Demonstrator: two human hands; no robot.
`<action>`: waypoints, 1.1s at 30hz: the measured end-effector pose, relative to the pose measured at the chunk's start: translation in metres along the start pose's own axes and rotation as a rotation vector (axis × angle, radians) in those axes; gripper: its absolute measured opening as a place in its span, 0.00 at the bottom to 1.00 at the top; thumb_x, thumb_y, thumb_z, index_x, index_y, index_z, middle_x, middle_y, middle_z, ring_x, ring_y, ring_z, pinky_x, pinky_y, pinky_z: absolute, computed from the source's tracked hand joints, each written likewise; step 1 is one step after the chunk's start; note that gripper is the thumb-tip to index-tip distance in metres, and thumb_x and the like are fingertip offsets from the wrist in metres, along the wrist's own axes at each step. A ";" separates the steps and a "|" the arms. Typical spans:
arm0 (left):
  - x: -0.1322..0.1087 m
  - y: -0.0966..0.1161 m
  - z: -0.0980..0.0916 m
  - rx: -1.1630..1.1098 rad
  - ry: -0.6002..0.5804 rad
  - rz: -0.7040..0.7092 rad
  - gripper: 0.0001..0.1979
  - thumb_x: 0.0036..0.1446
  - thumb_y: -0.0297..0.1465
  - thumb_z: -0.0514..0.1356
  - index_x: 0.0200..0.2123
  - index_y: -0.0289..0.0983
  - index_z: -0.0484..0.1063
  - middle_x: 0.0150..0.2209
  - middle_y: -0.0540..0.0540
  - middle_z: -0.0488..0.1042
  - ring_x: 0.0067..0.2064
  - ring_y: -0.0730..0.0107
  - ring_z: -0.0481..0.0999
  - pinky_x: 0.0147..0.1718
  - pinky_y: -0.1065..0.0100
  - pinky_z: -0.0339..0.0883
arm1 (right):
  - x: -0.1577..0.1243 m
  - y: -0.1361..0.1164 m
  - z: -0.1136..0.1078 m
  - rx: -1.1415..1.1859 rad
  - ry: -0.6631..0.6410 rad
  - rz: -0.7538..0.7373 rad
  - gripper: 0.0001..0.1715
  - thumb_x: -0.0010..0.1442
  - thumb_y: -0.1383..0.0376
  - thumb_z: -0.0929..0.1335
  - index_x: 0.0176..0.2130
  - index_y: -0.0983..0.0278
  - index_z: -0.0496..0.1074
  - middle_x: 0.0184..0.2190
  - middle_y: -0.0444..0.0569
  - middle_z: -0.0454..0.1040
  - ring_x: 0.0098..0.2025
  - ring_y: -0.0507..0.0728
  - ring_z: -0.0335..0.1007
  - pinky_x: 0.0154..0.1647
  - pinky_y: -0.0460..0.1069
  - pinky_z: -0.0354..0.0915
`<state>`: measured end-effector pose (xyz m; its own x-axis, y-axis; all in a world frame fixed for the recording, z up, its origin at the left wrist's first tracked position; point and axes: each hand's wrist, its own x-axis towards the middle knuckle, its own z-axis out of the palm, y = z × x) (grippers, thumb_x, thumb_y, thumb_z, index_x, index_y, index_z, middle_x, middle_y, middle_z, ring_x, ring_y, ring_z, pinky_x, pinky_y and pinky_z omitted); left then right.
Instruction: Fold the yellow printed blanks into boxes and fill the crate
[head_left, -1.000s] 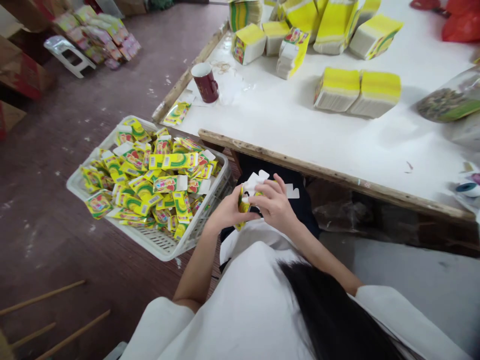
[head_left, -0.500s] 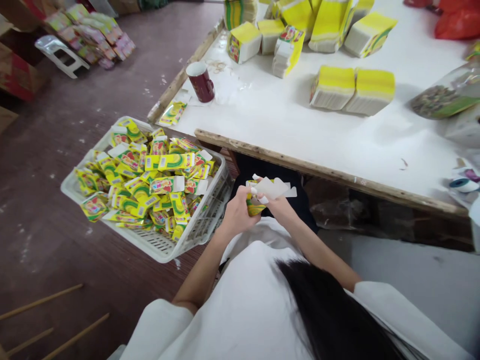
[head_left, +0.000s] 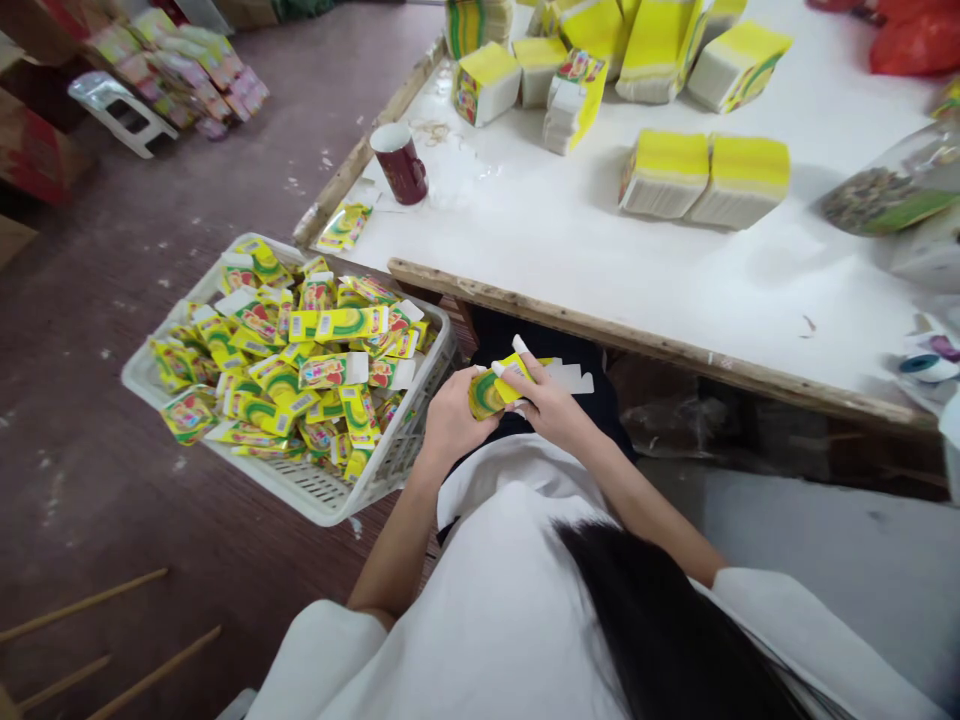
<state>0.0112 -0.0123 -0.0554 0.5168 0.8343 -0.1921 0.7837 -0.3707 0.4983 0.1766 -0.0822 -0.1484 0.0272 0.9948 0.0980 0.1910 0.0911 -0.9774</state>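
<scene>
Workshop w/ a dusty brown floor (head_left: 112, 400) and a white table (head_left: 570, 250) just ahead. Below its edge, over the lap, both hands grip one small yellow carton (head_left: 489, 392). The left hand (head_left: 448, 425) curls its fingers round the near end. The right hand (head_left: 553, 408) presses its fingers on top, by a white flap (head_left: 574, 380), prob. part of the same carton, hard to tell. Just left of the hands is a white basket (head_left: 330, 505) heaped w/ similar boxes (head_left: 300, 360). On the table: red mug (head_left: 401, 165), yellow stacks (head_left: 705, 178).
</scene>
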 end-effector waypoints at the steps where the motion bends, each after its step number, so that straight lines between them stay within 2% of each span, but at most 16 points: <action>1: 0.001 -0.002 -0.005 0.006 -0.015 0.006 0.28 0.46 0.33 0.68 0.52 0.38 0.69 0.49 0.38 0.76 0.50 0.50 0.77 0.52 0.54 0.69 | 0.000 0.003 -0.003 -0.005 -0.039 -0.017 0.26 0.65 0.70 0.64 0.61 0.59 0.71 0.71 0.60 0.55 0.65 0.65 0.66 0.58 0.58 0.69; 5: 0.007 -0.006 -0.016 0.015 -0.058 0.020 0.29 0.43 0.33 0.69 0.51 0.39 0.71 0.49 0.40 0.78 0.49 0.50 0.78 0.50 0.56 0.70 | 0.003 0.012 -0.014 0.047 -0.108 -0.082 0.18 0.66 0.70 0.63 0.50 0.60 0.77 0.67 0.59 0.62 0.61 0.62 0.70 0.58 0.58 0.69; 8: 0.011 -0.003 -0.013 0.028 -0.047 0.022 0.28 0.41 0.31 0.69 0.50 0.38 0.72 0.49 0.39 0.78 0.50 0.48 0.78 0.50 0.55 0.70 | 0.005 0.012 -0.008 0.078 -0.050 -0.064 0.14 0.62 0.69 0.67 0.47 0.62 0.76 0.65 0.59 0.64 0.63 0.63 0.67 0.59 0.59 0.68; 10: 0.010 0.000 -0.008 0.005 -0.019 0.005 0.28 0.42 0.31 0.69 0.49 0.38 0.72 0.49 0.39 0.78 0.51 0.48 0.77 0.51 0.54 0.69 | 0.005 0.010 0.003 0.144 0.046 -0.007 0.19 0.60 0.68 0.68 0.52 0.62 0.71 0.65 0.60 0.63 0.63 0.64 0.66 0.56 0.59 0.70; 13: 0.007 0.002 -0.005 -0.219 0.042 -0.063 0.28 0.44 0.34 0.71 0.50 0.39 0.71 0.48 0.42 0.77 0.49 0.53 0.78 0.51 0.58 0.70 | 0.004 0.015 0.015 0.306 0.162 0.094 0.39 0.59 0.63 0.70 0.64 0.61 0.55 0.65 0.62 0.61 0.59 0.63 0.69 0.52 0.56 0.73; 14: 0.007 0.000 -0.007 -0.351 0.116 -0.098 0.29 0.44 0.36 0.72 0.50 0.40 0.70 0.47 0.43 0.77 0.48 0.56 0.78 0.49 0.60 0.70 | 0.003 0.019 0.014 0.314 0.181 0.125 0.42 0.58 0.61 0.71 0.66 0.61 0.52 0.64 0.61 0.62 0.58 0.62 0.70 0.51 0.56 0.73; 15: 0.007 -0.002 -0.010 -0.498 0.231 -0.137 0.29 0.44 0.39 0.72 0.49 0.41 0.69 0.46 0.44 0.76 0.45 0.60 0.78 0.47 0.62 0.71 | 0.002 0.025 0.012 0.269 0.188 0.159 0.41 0.58 0.61 0.71 0.65 0.61 0.53 0.62 0.60 0.65 0.56 0.62 0.71 0.52 0.57 0.72; 18: 0.012 -0.014 -0.025 -0.916 0.689 -0.259 0.25 0.51 0.52 0.65 0.46 0.45 0.65 0.48 0.46 0.73 0.42 0.67 0.77 0.43 0.66 0.73 | -0.003 0.043 -0.001 -0.171 0.113 0.318 0.23 0.58 0.66 0.71 0.52 0.62 0.68 0.50 0.57 0.72 0.50 0.64 0.71 0.52 0.59 0.70; 19: 0.014 -0.019 -0.029 -1.021 0.795 -0.311 0.24 0.53 0.55 0.61 0.44 0.45 0.65 0.48 0.46 0.73 0.43 0.68 0.77 0.44 0.65 0.73 | -0.005 0.048 -0.004 -0.338 0.066 0.372 0.18 0.57 0.68 0.71 0.48 0.64 0.71 0.48 0.57 0.72 0.49 0.65 0.70 0.52 0.60 0.69; 20: 0.015 -0.023 -0.032 -1.103 0.848 -0.376 0.22 0.55 0.55 0.59 0.43 0.45 0.64 0.49 0.46 0.72 0.44 0.68 0.77 0.45 0.65 0.73 | -0.007 0.052 -0.006 -0.471 0.024 0.416 0.15 0.56 0.69 0.72 0.46 0.65 0.73 0.46 0.59 0.72 0.48 0.66 0.68 0.51 0.60 0.68; 22: 0.016 -0.026 -0.031 -1.194 0.807 -0.528 0.19 0.57 0.50 0.59 0.41 0.43 0.64 0.48 0.45 0.73 0.44 0.69 0.77 0.45 0.65 0.73 | -0.010 0.057 -0.003 -0.600 -0.021 0.462 0.15 0.54 0.69 0.73 0.44 0.67 0.74 0.46 0.62 0.71 0.48 0.68 0.66 0.49 0.61 0.66; 25: 0.012 -0.022 -0.017 -1.232 0.587 -0.659 0.17 0.52 0.41 0.65 0.40 0.40 0.66 0.46 0.44 0.75 0.39 0.72 0.78 0.38 0.70 0.72 | -0.010 0.058 0.007 -0.622 -0.019 0.466 0.15 0.54 0.70 0.73 0.43 0.67 0.74 0.46 0.63 0.70 0.49 0.69 0.64 0.48 0.60 0.65; 29: 0.009 -0.011 0.002 -1.236 0.409 -0.666 0.20 0.47 0.36 0.69 0.41 0.38 0.68 0.41 0.46 0.77 0.33 0.75 0.77 0.31 0.73 0.69 | -0.008 0.057 0.013 -0.629 -0.007 0.490 0.16 0.54 0.70 0.73 0.44 0.68 0.72 0.47 0.64 0.70 0.49 0.68 0.63 0.46 0.58 0.63; 33: 0.007 -0.011 0.015 -1.155 0.311 -0.652 0.22 0.49 0.39 0.69 0.45 0.38 0.69 0.41 0.45 0.78 0.33 0.76 0.76 0.32 0.73 0.69 | -0.010 0.057 0.011 -0.561 0.026 0.514 0.16 0.53 0.71 0.72 0.43 0.66 0.68 0.44 0.61 0.74 0.48 0.67 0.66 0.46 0.57 0.62</action>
<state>0.0115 -0.0080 -0.0748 -0.0517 0.8388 -0.5420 0.0420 0.5441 0.8380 0.1764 -0.0862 -0.2076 0.2692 0.9039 -0.3325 0.6179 -0.4269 -0.6603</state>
